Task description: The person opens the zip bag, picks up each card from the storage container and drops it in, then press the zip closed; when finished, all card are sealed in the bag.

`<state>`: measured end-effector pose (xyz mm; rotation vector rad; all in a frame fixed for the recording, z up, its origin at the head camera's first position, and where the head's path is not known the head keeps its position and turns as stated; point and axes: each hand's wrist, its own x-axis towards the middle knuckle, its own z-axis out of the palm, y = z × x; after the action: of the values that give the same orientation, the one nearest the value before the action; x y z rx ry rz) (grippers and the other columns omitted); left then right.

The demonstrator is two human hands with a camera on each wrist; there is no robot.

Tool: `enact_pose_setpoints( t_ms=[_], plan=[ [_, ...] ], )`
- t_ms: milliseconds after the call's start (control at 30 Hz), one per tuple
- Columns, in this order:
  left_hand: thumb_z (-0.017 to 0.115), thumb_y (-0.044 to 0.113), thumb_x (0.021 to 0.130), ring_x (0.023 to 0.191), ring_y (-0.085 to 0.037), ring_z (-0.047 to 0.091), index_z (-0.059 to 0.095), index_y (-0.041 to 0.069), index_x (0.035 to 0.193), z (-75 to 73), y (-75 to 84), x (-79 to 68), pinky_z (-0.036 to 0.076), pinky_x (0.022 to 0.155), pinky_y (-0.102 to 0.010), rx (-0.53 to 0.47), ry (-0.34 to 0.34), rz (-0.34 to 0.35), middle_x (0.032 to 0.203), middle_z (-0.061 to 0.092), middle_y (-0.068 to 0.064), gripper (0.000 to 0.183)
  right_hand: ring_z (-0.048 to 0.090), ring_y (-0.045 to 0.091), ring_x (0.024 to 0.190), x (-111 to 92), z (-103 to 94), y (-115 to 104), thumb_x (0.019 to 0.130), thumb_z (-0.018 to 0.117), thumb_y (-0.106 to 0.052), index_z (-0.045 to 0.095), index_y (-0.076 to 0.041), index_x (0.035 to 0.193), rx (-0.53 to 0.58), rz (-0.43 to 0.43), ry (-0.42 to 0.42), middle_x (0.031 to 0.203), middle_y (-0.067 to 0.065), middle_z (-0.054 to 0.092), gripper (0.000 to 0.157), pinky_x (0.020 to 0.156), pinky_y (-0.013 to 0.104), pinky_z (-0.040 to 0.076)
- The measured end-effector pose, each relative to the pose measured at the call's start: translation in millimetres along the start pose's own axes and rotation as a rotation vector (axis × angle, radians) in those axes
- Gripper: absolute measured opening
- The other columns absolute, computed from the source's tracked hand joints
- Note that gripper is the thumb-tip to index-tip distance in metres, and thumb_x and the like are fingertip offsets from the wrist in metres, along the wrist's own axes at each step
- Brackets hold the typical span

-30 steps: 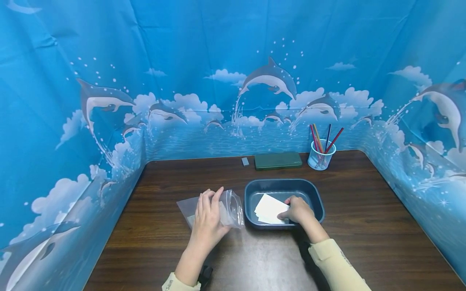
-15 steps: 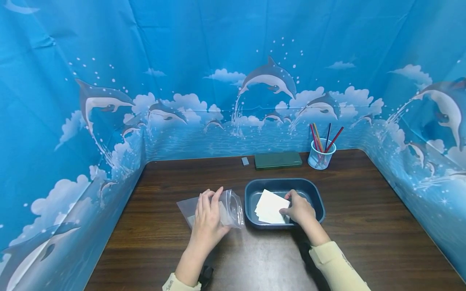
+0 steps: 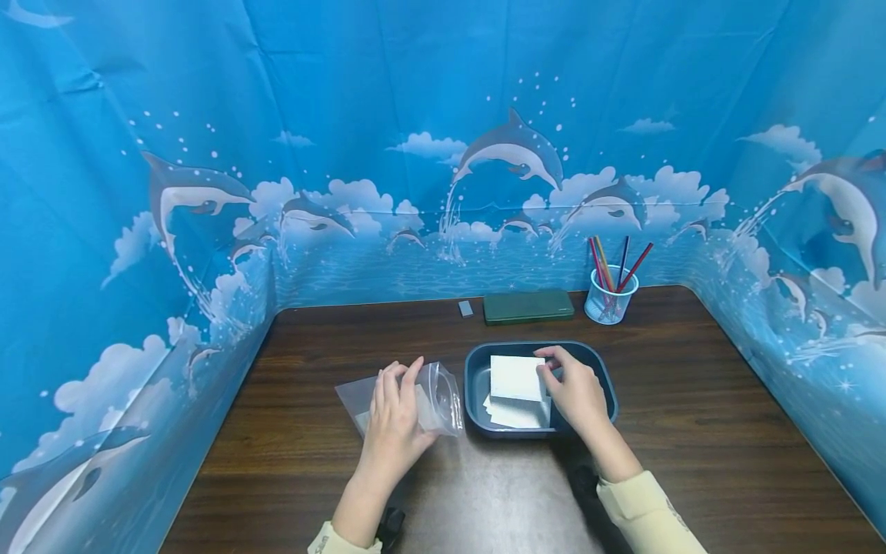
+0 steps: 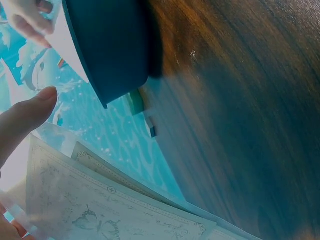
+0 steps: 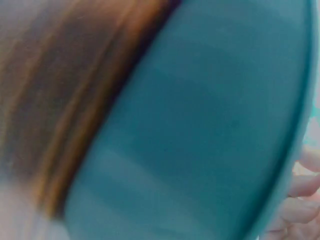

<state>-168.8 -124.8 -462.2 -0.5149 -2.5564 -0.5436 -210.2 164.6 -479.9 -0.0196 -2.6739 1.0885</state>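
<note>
My left hand (image 3: 396, 431) holds a clear plastic bag (image 3: 444, 400) on the table, left of a dark blue tray (image 3: 473, 392). Inside the bag, the left wrist view shows pale cards printed with a butterfly and a fine border (image 4: 110, 200); the thumb (image 4: 30, 117) stands off the bag's mouth there. Over the tray, my right hand (image 3: 580, 391) pinches a white card (image 3: 517, 378) by its right edge; whether it is a single card cannot be told. More white cards (image 3: 515, 414) lie fanned on the tray's floor below. The tray's wall fills most of the right wrist view.
Behind the tray lie a green case (image 3: 528, 307) and a small grey block like an eraser (image 3: 465, 308). A light blue mesh cup (image 3: 609, 305) with several pencils stands at the back right. A dolphin-printed curtain (image 3: 388, 92) encloses the wooden table (image 3: 291, 462).
My right hand has lifted the white card from the pile and tilted it up, uncovering the cards beneath. The left hand and the bag have stayed in place.
</note>
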Motion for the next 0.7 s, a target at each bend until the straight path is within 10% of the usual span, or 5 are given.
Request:
enact_pose_setpoints(
  t_ms=[700],
  plan=[
    [0.099,0.028,0.044,0.131,-0.035,0.031,0.033,0.006,0.145,0.0,-1.9,1.3,0.031,0.107,-0.053,0.004,0.02,0.023,0.129,0.039,-0.02,0.123,0.05,0.01,0.057,-17,-26.2,-45,0.079,0.08,-0.02,0.075,-0.015,0.097,0.234,-0.283,0.367,0.084,-0.008,0.071,0.019,0.053,0.016,0.041]
  ],
)
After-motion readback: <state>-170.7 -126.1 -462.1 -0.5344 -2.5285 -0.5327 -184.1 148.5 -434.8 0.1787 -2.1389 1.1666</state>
